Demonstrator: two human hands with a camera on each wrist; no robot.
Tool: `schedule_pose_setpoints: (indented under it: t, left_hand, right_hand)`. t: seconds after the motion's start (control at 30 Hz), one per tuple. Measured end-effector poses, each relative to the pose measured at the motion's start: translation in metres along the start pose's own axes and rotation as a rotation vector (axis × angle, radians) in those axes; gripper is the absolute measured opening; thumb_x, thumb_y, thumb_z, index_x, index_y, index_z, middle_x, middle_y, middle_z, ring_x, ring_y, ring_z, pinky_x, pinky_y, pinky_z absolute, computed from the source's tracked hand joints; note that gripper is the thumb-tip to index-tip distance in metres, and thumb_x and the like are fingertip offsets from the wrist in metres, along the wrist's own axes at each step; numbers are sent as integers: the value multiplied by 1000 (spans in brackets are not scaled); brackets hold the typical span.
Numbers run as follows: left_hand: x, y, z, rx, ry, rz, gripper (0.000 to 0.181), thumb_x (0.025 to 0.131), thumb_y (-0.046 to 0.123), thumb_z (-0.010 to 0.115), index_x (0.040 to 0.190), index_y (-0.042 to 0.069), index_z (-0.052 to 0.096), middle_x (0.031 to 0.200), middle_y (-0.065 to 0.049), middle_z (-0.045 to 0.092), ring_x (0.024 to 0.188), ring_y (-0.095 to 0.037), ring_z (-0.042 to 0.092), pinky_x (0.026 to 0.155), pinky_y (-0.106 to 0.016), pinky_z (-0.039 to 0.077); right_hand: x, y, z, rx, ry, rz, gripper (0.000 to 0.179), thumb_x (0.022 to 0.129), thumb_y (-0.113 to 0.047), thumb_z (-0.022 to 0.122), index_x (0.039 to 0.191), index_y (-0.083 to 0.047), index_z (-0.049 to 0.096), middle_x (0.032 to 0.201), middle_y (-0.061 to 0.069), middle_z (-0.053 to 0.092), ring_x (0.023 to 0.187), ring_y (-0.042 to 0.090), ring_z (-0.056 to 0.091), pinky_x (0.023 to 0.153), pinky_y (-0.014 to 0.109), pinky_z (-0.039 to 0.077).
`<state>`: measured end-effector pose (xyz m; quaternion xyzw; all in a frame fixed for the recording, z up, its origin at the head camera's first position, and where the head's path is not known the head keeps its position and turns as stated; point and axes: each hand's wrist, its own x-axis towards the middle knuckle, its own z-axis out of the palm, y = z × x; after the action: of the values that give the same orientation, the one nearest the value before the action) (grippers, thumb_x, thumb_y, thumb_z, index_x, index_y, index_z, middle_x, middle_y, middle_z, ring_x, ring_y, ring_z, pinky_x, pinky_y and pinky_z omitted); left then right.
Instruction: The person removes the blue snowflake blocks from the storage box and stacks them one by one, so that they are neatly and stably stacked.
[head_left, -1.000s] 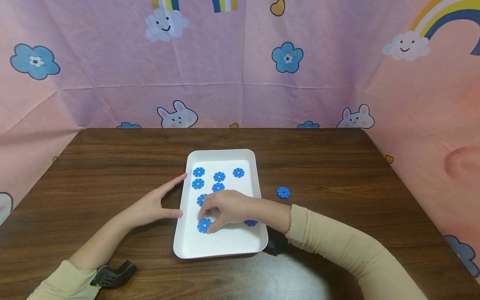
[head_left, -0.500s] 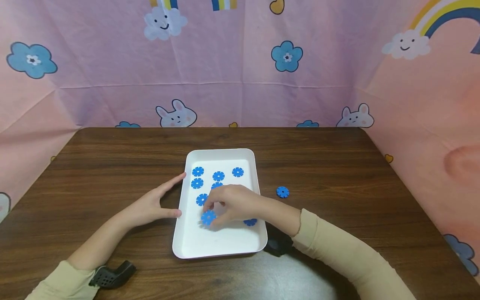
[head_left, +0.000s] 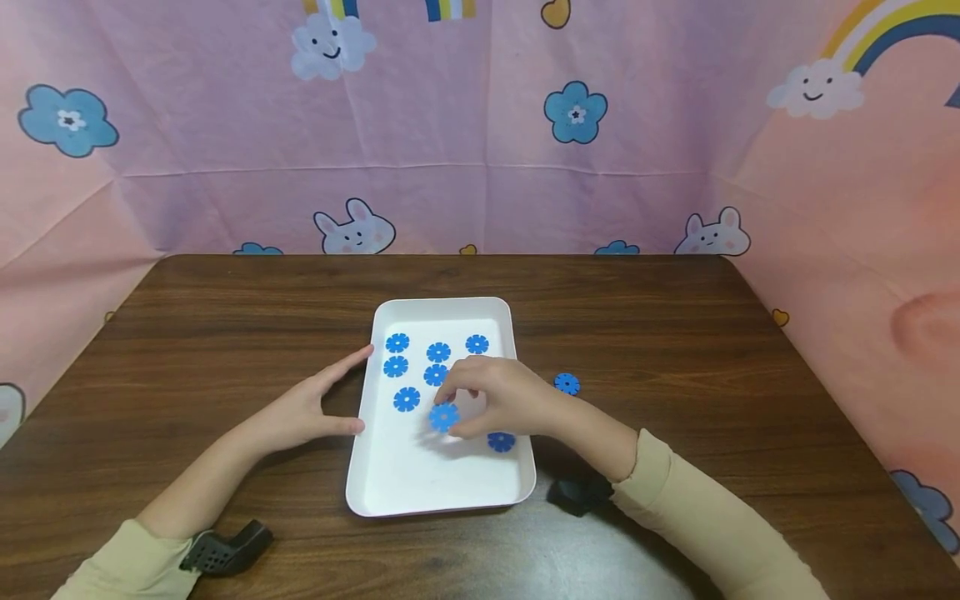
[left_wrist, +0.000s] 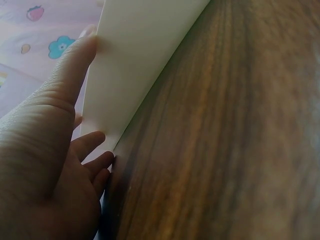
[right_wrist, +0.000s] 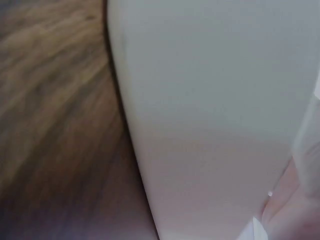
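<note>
A white tray (head_left: 427, 487) lies on the brown table, with several flat blue notched discs in it. One blue notched disc (head_left: 444, 417) is pinched between the thumb and fingers of my right hand (head_left: 502, 395), raised a little above the tray floor over its shadow. My left hand (head_left: 303, 409) touches the tray's left side with spread, straight fingers; the left wrist view shows the thumb (left_wrist: 80, 60) against the tray's outer wall (left_wrist: 135, 50). In the right wrist view the tray wall (right_wrist: 200, 100) fills most of the picture, and the held disc does not show.
A single loose disc (head_left: 567, 384) lies on the table (head_left: 660, 358) to the right of the tray. Another disc (head_left: 501, 442) is near the tray's right wall, below my right hand. A patterned pink and purple cloth (head_left: 450, 125) hangs behind and beside the table.
My right hand has lifted the pinched disc from the lower left of the tray floor and carried it right and toward the far side. The left hand has stayed at the tray's side.
</note>
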<state>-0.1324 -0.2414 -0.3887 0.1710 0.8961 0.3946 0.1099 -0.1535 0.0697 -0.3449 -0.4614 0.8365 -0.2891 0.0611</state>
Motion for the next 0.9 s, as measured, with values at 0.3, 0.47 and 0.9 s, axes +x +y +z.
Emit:
schedule_pose_setpoints:
  t: [0.3,0.47,0.9]
  left_hand:
    - [-2,-1,-1,-8,-2,-1,98,75,38,82,153,27,23,156,-15,21,139,-44,16,97,-74,18]
    - [-1,-1,-1,-24,-7,14,97,76,36,81,153,27,23,156,-15,21,139,-44,17,97,-74,18]
    - [-2,0,-1,-19,-8,-2,98,75,38,82,153,29,23,156,-14,21,140,-43,16,98,-73,17]
  right_hand:
    - [-17,6,-11,42,77,-48,28,76,-22,83,102,-19,72,99,-15,65,91,3,54,74,23,48]
    - [-27,14,-16,47,115,-71,28,76,-20,83,102,-18,72,100,-13,65,89,7,55,71,24,49]
    - [-57,37,-30,71,204,-9,31,74,-13,84,102,-15,72,99,-8,64,83,11,57,67,27,53]
